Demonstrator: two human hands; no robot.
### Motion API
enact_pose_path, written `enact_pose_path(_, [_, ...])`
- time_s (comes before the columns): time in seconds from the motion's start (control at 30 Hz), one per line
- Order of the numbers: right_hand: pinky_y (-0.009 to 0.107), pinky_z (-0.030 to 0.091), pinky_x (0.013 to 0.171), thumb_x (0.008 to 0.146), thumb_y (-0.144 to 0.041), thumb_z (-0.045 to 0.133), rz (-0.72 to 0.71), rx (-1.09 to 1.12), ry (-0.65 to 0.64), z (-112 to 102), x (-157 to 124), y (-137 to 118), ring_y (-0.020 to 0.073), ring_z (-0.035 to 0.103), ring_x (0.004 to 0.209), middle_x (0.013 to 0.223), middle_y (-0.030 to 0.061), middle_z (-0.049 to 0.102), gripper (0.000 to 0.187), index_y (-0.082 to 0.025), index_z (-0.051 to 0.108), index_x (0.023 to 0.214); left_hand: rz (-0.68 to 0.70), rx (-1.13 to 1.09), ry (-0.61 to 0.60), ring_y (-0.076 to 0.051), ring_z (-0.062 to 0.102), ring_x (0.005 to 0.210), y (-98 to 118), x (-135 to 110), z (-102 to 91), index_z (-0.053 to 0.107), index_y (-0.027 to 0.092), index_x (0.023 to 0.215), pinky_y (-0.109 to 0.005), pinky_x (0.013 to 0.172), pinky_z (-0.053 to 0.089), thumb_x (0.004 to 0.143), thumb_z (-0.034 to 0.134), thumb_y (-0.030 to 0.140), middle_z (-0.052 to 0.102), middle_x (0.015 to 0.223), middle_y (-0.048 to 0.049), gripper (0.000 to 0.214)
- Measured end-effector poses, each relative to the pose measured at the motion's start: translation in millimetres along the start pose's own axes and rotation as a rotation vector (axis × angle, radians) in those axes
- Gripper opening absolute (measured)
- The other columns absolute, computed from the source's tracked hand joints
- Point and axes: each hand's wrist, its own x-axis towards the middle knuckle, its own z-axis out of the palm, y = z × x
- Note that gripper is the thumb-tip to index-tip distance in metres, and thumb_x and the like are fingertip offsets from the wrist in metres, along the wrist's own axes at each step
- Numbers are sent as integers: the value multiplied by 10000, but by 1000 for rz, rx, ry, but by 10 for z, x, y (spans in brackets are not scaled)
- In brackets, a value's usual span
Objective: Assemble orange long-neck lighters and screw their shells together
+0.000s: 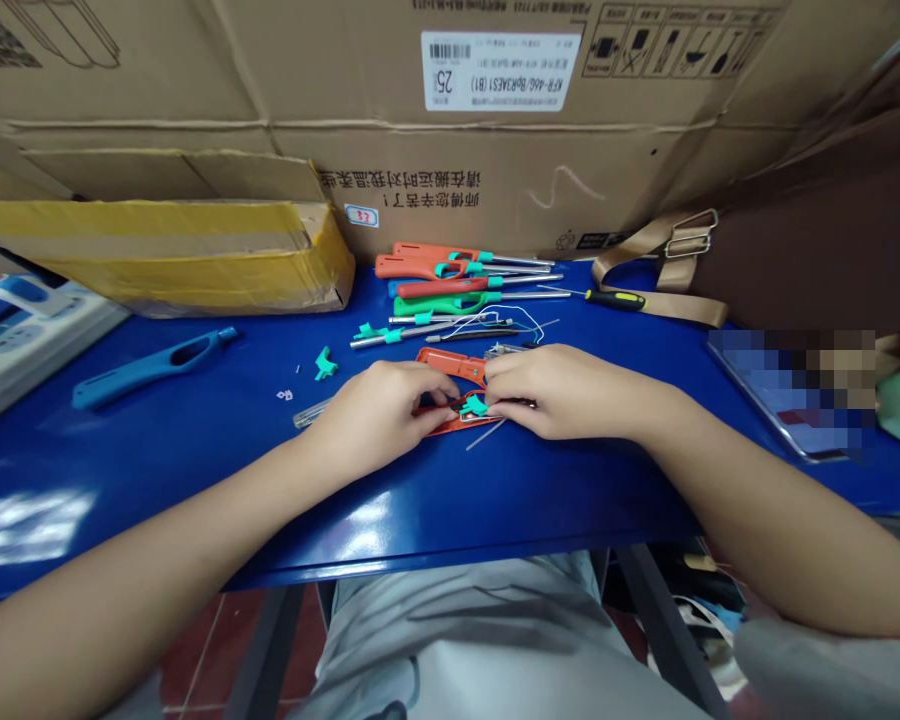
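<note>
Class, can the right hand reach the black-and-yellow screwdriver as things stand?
Probably yes: the screwdriver lies uncovered beyond the right hand, though that hand is at the nearer orange casing.

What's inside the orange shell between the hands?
A teal piece shows in the shell. The left hand and right hand partly cover the shell; anything beneath them is hidden.

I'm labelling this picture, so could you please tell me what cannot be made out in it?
In the head view:
Nearer orange lighter shell: its right end is hidden by the right hand.
Thick clear rod: its right part is hidden by the left hand.
White bits: too small to identify.
Phone: screen obscured by pixelation.
Power strip: cut off by the left edge.
</note>
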Motion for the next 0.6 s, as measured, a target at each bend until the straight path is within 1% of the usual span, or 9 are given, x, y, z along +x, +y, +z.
enact_pose_path(0.1, [303, 427, 754, 953, -113, 518, 7, -19, -5, 11, 1, -9, 198, 621, 923, 944, 60, 700, 202, -174, 699, 891, 3, 9, 13, -144, 655, 644, -3, 4, 6, 776, 227, 974, -258, 605, 475, 864, 700, 224, 803, 902, -6, 134])
enact_pose_path(0.23, [296, 403, 728, 960, -122, 516, -8, -59, -14, 11, 8, -10, 184, 594, 849, 883, 43, 678, 214, -168, 674, 824, -15, 13, 19, -147, 653, 640, -1, 7, 6, 783, 228, 950, -260, 600, 467, 853, 713, 218, 805, 884, -3, 120])
enact_pose_path(0.33, [285, 403, 726, 951, -113, 523, -37, -43, -5, 17, 17, 9, 175, 590, 833, 856, 37, 666, 219, -169, 666, 795, -32, -3, 17, -146, 648, 641, -3, 9, -1, 788, 225, 945, -259, 604, 464, 848, 722, 217, 805, 867, 2, 118])
enact_pose_path(0.5, [285, 421, 741, 974, -156, 525, -39, -20, 8, 36, 26, 23, 176, 606, 850, 862, 43, 664, 223, -162, 680, 814, -13, -40, 13, -138, 633, 621, -25, 18, -11, 795, 212, 910, -256, 604, 463, 843, 731, 236, 800, 845, -1, 96])
enact_pose_path(0.6, [290, 425, 739, 978, -158, 517, -7, -39, -7, 34, 22, -9, 180, 617, 857, 882, 53, 670, 224, -158, 694, 841, -25, -40, -4, -134, 626, 613, -40, 22, -13, 802, 217, 906, -253, 596, 457, 847, 722, 241, 797, 851, -4, 102])
